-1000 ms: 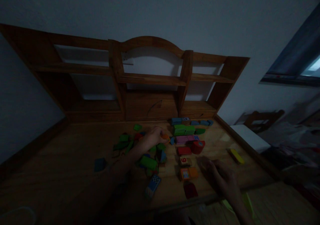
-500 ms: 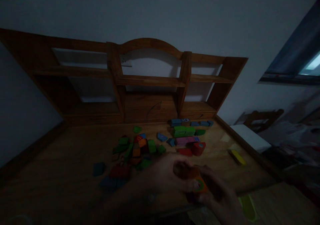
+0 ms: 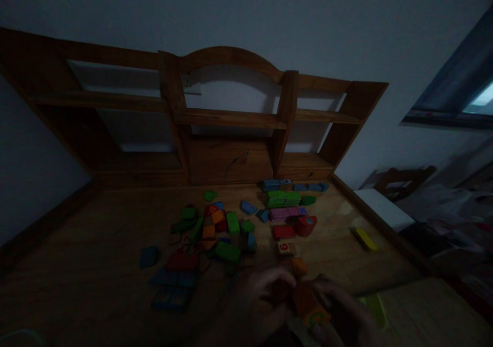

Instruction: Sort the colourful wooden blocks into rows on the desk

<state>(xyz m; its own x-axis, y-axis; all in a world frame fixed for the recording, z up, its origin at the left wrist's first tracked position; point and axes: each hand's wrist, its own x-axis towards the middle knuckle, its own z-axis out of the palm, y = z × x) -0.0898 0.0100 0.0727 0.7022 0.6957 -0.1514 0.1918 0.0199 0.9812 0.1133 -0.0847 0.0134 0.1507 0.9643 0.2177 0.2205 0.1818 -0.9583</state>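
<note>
Low in front of me, my left hand [image 3: 265, 293] and my right hand [image 3: 346, 306] are closed around an orange toy block [image 3: 307, 302] with a green mark on its end. The left fingers curl against its left side, and a dark reddish patch shows inside their curve, too dim to name. The right fingers hold it from the right. Just beyond the hands lie another orange block [image 3: 299, 266] and a pale block with a red number [image 3: 285, 248]. A red block [image 3: 284, 231] and a red curved block [image 3: 306, 226] sit behind these.
Mixed blocks lie in a loose pile [image 3: 215, 229] left of centre, with blue blocks [image 3: 171, 296] nearer me. Green blocks [image 3: 283, 198], pink blocks [image 3: 287, 213] and blue blocks [image 3: 271, 185] form rows. A yellow block [image 3: 365, 239] lies right. A wooden shelf [image 3: 231, 118] backs the tabletop.
Both hands have moved down toward me with the orange block. The numbered block and a second orange block now show beyond them. The view has shifted slightly.
</note>
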